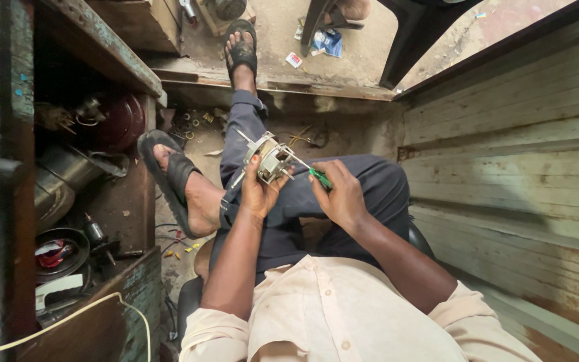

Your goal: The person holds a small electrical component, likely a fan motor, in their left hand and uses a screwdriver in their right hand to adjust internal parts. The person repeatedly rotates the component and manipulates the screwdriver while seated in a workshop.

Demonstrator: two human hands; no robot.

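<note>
Wooden plank wall [517, 174], weathered, pale green w/ rust streaks, fills the right side. Wooden shelf unit [95, 50] on the left, chipped paint; compartments hold a dark red round vessel [118, 121], a metal cylinder [61, 177], misc. parts in shadow, too dim to tell. Dirt floor [289, 30] beyond the sill, w/ scraps of blue and red packaging. Dark chair leg [413, 37] at top centre-right. Seated person, cream shirt [343, 315], dark trousers [363, 184], legs crossed, black sandals: one foot [182, 184] raised near the shelf, other foot [241, 50] out on the sill. White cable [68, 318] loops over the shelf's lower edge. Left hand [259, 191] above the lap, fingers wrapped round the underside of a small motor assy [273, 161], metal frame w/ windings, thumb up on its side; held above the knees, approx. centre of view, tilted. Right hand [343, 194] just beside it, fingers pinched on a green-handled screwdriver [316, 175]; thin shaft runs up-left to the motor's frame, tip touching or v. close, cannot tell which.
</note>
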